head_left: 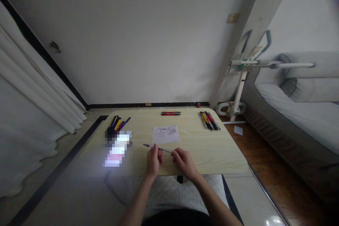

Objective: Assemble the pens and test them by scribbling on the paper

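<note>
A slim pen [165, 150], dark at its left tip and paler along the rest, is held level between both hands above the table's near side. My left hand [154, 159] pinches it toward its dark end, which sticks out to the left. At the other end, my right hand [184, 162] has its fingertips closed on the pen. Just beyond the hands lies a white sheet of paper [165, 137] with dark scribbles on it.
On the pale wooden table [217, 155], several pens [210, 120] lie at the right and more pens [116, 123] at the left. Red-and-black pens [171, 113] rest at the far edge. A bright pixelated patch [116, 152] covers the left side. Exercise equipment [239, 90] stands beyond, right.
</note>
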`<control>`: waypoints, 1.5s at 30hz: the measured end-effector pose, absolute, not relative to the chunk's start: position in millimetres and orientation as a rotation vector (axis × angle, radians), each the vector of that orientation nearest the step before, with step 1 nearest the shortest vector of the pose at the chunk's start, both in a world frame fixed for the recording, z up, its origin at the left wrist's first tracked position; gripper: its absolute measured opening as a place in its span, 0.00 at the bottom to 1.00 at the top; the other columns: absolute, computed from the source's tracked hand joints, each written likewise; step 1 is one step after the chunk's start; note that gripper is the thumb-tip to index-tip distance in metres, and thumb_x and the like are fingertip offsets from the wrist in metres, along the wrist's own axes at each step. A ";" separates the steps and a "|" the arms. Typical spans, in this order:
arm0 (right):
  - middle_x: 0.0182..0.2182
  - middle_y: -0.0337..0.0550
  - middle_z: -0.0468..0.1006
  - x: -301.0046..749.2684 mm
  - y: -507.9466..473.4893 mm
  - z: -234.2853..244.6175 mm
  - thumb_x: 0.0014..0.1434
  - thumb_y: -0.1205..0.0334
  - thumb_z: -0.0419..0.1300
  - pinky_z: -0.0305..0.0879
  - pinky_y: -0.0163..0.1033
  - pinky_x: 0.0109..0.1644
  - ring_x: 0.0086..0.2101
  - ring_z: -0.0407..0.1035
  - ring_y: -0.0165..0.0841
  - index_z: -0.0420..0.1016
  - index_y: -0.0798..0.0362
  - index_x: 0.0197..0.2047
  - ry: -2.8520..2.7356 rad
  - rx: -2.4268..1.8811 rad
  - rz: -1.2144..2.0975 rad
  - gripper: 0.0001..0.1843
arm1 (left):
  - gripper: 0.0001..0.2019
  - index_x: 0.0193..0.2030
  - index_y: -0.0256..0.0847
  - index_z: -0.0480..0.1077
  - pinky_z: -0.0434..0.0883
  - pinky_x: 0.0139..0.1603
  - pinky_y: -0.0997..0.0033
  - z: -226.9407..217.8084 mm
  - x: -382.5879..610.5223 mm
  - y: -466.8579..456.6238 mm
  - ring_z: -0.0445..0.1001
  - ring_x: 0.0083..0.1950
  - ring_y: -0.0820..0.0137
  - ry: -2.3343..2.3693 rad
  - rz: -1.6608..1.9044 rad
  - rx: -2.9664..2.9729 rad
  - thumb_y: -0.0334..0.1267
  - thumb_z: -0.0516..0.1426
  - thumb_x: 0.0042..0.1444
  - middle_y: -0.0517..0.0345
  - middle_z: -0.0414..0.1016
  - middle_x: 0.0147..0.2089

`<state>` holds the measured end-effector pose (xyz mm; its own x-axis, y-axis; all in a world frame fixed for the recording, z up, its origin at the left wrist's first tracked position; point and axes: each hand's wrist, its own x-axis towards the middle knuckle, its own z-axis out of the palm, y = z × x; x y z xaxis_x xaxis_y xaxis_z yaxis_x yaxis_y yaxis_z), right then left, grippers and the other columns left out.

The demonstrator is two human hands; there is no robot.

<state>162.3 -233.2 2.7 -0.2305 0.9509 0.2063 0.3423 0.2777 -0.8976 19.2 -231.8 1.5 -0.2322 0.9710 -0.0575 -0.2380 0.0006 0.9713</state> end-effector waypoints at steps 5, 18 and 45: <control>0.21 0.38 0.71 161.9 -234.2 3.5 0.60 0.57 0.47 0.58 0.32 0.29 0.23 0.64 0.28 0.71 0.55 0.31 -1.741 -1.173 0.921 0.16 | 0.22 0.17 0.40 0.54 0.54 0.14 0.79 0.0 18.4 -232.0 0.57 0.12 0.78 1.193 1.447 0.865 0.55 0.48 0.51 0.66 0.57 0.11; 0.20 0.37 0.70 160.7 -230.6 -7.7 0.57 0.56 0.50 0.59 0.32 0.27 0.22 0.64 0.28 0.67 0.54 0.36 -1.661 -1.158 1.006 0.11 | 0.23 0.17 0.39 0.54 0.53 0.13 0.79 1.6 18.0 -231.8 0.57 0.12 0.79 1.209 1.443 0.850 0.58 0.49 0.49 0.66 0.57 0.11; 0.20 0.37 0.70 161.3 -233.8 4.3 0.60 0.56 0.46 0.57 0.31 0.29 0.23 0.64 0.28 0.68 0.54 0.29 -1.708 -1.187 0.954 0.15 | 0.22 0.18 0.39 0.55 0.55 0.14 0.79 -1.0 16.6 -232.1 0.57 0.13 0.78 1.180 1.457 0.885 0.54 0.47 0.52 0.65 0.58 0.11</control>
